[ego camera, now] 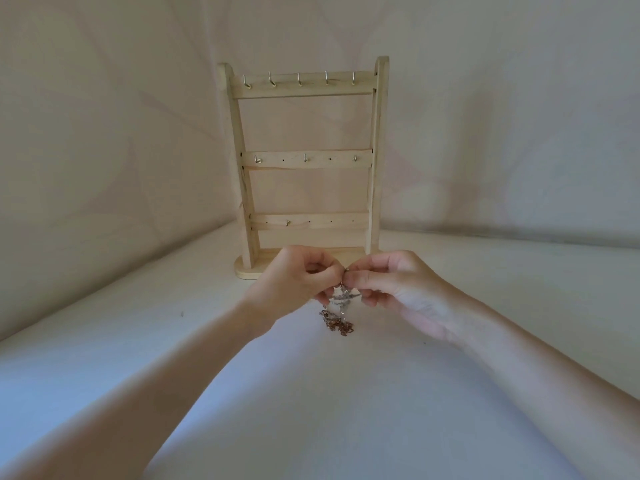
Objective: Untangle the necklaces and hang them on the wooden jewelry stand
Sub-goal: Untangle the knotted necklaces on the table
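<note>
Both forearms reach in from the near edge of the pale surface (104, 358) and meet just in front of the wooden jewelry stand (304, 168), which stands upright toward the far edge against a draped backdrop. At the meeting point the left hand (294, 282) and the right hand (391, 285) pinch the tangled necklaces (341, 306) between thumb and fingertips, their tips almost touching. They seem to hold the knot up so that the loose ends hang free and the crossings can be read. It looks as though each hand has taken a different strand in order to draw them apart, though the links are too fine to tell which strand is in which hand. A silvery chain (341, 297) is bunched just under the fingers. Below it a coppery, reddish-brown chain (341, 325) dangles in a small clump whose lowest links appear to rest on the surface or hang just above it; I cannot tell which. The stand has three crossbars with small metal hooks (299, 79), most of them along the top bar, and every hook is bare. So the untangling is still under way and no necklace has been hung yet.
</note>
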`<state>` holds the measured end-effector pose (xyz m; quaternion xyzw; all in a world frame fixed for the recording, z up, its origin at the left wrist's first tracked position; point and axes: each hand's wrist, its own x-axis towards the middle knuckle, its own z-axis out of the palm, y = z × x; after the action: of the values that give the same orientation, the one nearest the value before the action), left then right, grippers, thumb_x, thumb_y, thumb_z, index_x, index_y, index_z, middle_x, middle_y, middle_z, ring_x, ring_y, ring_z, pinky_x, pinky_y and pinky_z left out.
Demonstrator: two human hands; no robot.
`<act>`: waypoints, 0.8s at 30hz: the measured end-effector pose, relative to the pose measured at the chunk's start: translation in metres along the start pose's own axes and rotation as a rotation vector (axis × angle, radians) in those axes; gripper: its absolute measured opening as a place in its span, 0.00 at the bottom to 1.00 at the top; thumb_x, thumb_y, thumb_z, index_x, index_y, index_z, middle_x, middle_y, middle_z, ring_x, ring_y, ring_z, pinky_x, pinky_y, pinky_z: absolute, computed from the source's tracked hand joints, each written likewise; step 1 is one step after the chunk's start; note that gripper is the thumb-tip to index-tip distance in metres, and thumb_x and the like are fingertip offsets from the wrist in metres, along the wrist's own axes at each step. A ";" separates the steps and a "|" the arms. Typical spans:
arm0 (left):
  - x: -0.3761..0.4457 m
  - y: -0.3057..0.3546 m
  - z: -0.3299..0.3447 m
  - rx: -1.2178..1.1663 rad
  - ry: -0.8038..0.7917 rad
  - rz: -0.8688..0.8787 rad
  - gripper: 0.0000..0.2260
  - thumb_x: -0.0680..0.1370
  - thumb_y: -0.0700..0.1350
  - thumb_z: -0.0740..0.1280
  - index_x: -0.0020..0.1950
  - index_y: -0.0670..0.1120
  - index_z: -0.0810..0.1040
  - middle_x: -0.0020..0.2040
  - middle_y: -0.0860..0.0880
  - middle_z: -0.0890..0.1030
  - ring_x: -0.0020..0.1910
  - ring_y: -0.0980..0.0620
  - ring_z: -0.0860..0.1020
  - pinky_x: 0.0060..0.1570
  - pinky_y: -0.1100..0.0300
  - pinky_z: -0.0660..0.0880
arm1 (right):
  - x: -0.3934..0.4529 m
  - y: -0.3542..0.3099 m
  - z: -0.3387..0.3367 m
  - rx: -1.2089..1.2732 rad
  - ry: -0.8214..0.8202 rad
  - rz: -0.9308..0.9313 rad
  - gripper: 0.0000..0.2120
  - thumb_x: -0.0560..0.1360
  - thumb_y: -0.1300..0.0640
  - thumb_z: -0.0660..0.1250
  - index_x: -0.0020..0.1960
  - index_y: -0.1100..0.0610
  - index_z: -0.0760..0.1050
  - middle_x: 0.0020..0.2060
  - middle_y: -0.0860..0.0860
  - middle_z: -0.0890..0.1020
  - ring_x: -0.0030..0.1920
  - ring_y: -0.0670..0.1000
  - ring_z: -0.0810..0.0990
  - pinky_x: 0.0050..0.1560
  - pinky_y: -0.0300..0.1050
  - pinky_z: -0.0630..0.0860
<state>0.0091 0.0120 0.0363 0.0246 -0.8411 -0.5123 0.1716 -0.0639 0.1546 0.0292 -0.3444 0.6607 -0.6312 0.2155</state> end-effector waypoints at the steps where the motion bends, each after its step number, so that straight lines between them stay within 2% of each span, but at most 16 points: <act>1: 0.000 0.000 0.000 0.013 -0.004 0.000 0.13 0.76 0.36 0.63 0.32 0.45 0.76 0.23 0.55 0.75 0.23 0.59 0.73 0.27 0.71 0.69 | 0.001 0.001 0.001 0.032 0.003 0.014 0.03 0.70 0.66 0.70 0.38 0.60 0.80 0.29 0.47 0.79 0.30 0.43 0.72 0.37 0.39 0.68; 6: 0.000 0.001 0.004 0.138 -0.046 0.050 0.11 0.75 0.35 0.64 0.33 0.45 0.74 0.29 0.52 0.76 0.23 0.63 0.73 0.27 0.73 0.68 | 0.000 0.003 0.009 0.066 0.015 0.074 0.10 0.72 0.67 0.63 0.34 0.57 0.74 0.27 0.46 0.75 0.30 0.44 0.70 0.36 0.39 0.67; 10: 0.001 -0.001 0.004 0.173 -0.029 0.107 0.10 0.73 0.35 0.65 0.33 0.47 0.75 0.29 0.52 0.76 0.24 0.61 0.72 0.30 0.69 0.71 | 0.002 0.002 0.014 0.120 0.064 0.103 0.10 0.71 0.66 0.60 0.33 0.56 0.71 0.25 0.46 0.74 0.28 0.45 0.69 0.33 0.39 0.67; 13: 0.002 -0.004 0.005 0.188 0.042 0.140 0.10 0.70 0.36 0.67 0.32 0.48 0.74 0.27 0.54 0.75 0.25 0.60 0.71 0.32 0.66 0.71 | 0.003 0.004 0.018 0.062 0.137 0.035 0.07 0.72 0.65 0.60 0.35 0.59 0.71 0.27 0.48 0.72 0.30 0.47 0.69 0.33 0.41 0.66; 16: 0.002 -0.005 0.007 0.111 0.053 0.076 0.09 0.72 0.36 0.66 0.33 0.45 0.75 0.27 0.54 0.76 0.24 0.62 0.73 0.29 0.71 0.70 | 0.001 0.007 0.019 -0.031 0.208 -0.126 0.06 0.73 0.66 0.62 0.37 0.62 0.73 0.27 0.49 0.71 0.30 0.47 0.67 0.32 0.39 0.65; 19: 0.002 -0.008 0.008 0.042 0.031 -0.001 0.08 0.74 0.38 0.65 0.35 0.43 0.76 0.30 0.50 0.77 0.27 0.60 0.75 0.32 0.68 0.75 | 0.001 0.008 0.018 -0.164 0.283 -0.218 0.07 0.73 0.65 0.66 0.36 0.61 0.76 0.26 0.42 0.72 0.27 0.42 0.68 0.31 0.32 0.65; 22: 0.002 -0.009 0.005 -0.033 0.087 -0.027 0.08 0.74 0.37 0.64 0.35 0.43 0.76 0.29 0.49 0.76 0.26 0.60 0.74 0.31 0.69 0.74 | 0.003 0.009 0.018 -0.228 0.310 -0.243 0.06 0.73 0.61 0.69 0.37 0.58 0.78 0.28 0.41 0.73 0.27 0.39 0.69 0.32 0.31 0.66; 24: 0.002 -0.008 0.004 -0.175 0.121 -0.052 0.08 0.75 0.37 0.63 0.37 0.42 0.76 0.30 0.50 0.75 0.27 0.60 0.74 0.31 0.70 0.72 | 0.003 0.008 0.018 -0.154 0.286 -0.196 0.05 0.73 0.58 0.69 0.39 0.57 0.79 0.24 0.39 0.73 0.26 0.39 0.69 0.32 0.31 0.66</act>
<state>0.0049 0.0117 0.0282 0.0622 -0.7804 -0.5856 0.2101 -0.0544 0.1396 0.0196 -0.3295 0.6942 -0.6393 0.0302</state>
